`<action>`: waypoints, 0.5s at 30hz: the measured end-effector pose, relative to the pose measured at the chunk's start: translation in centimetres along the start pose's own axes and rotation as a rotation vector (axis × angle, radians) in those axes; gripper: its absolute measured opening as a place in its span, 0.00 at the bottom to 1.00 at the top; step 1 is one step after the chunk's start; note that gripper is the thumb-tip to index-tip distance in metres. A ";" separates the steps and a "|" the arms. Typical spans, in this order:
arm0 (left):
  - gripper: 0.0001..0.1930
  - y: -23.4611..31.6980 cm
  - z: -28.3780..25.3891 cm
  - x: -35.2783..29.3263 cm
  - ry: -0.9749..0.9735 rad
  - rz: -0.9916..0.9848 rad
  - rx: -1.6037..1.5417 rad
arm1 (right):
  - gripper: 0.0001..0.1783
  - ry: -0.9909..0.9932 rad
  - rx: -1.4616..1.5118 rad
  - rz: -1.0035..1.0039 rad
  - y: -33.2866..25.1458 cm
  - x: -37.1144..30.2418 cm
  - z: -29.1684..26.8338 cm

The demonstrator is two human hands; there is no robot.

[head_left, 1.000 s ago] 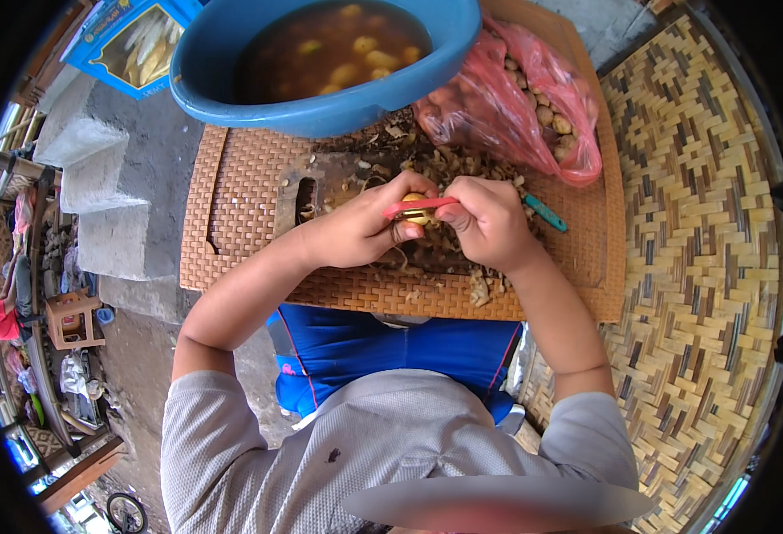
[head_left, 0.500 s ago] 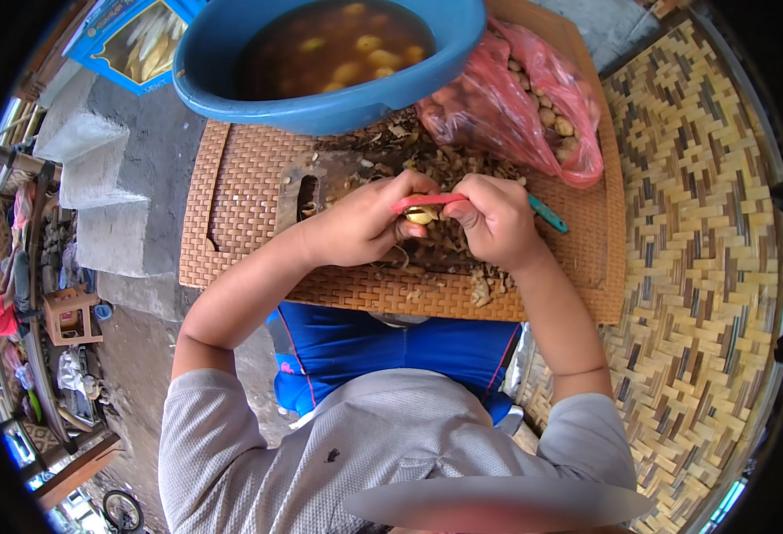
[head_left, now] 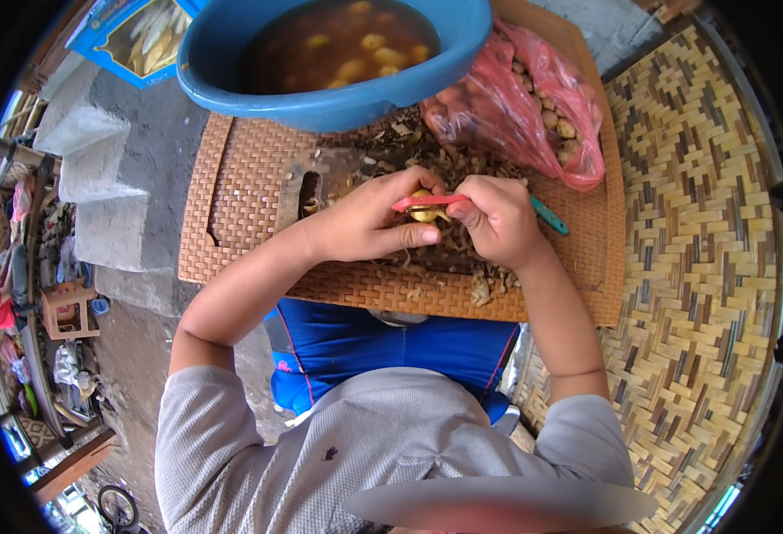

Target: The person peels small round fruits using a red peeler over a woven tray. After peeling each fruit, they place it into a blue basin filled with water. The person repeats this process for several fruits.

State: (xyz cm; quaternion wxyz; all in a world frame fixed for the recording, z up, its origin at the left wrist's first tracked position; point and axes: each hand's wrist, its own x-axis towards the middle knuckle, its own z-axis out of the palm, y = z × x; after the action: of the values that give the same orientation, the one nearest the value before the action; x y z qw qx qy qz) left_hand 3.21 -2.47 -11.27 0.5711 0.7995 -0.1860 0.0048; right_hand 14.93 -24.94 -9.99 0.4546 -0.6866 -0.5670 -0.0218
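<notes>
A small yellow peeled potato (head_left: 427, 215) is in my left hand (head_left: 360, 218), between the thumb and the fingers. My right hand (head_left: 501, 221) is closed round a red peeler (head_left: 421, 203), whose blade lies across the top of the potato. Part of the peeler's handle is hidden in the right fist. Beneath both hands is a worn wooden cutting board (head_left: 293, 182) strewn with brown peelings (head_left: 462, 166). Just beyond the right hand lies a teal handle (head_left: 548, 216); whatever it belongs to is partly hidden.
Past the board stands a blue basin (head_left: 320, 112) of brownish water with several peeled potatoes. Beside it, a red plastic bag (head_left: 489, 107) holds small unpeeled potatoes. All rest on a woven-pattern table (head_left: 249, 169). Concrete steps (head_left: 106, 214) are on the left, a woven bamboo wall (head_left: 694, 231) on the right.
My left thumb has straightened out below the potato, and more of the potato shows. The peeler has stayed at its top. The whole view has shifted slightly.
</notes>
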 end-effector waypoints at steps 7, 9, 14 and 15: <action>0.20 -0.6 0.4 0.3 0.029 0.073 0.167 | 0.16 -0.001 -0.077 -0.034 -0.2 0.2 1.1; 0.19 -0.4 0.6 0.4 0.042 0.106 0.236 | 0.16 0.038 -0.098 -0.031 -0.1 0.2 1.0; 0.20 0.6 0.2 0.0 0.084 0.042 0.145 | 0.21 0.101 0.022 0.064 0.5 0.0 -0.9; 0.20 0.7 0.1 -0.1 0.077 -0.016 0.061 | 0.21 0.110 0.039 0.072 0.5 0.0 -1.2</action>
State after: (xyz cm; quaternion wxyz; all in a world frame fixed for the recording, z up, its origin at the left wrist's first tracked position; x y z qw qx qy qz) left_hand 2.89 -2.74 -10.68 0.5531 0.8173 -0.1574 0.0366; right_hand 15.89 -25.70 -9.65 0.4988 -0.6953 -0.5165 -0.0322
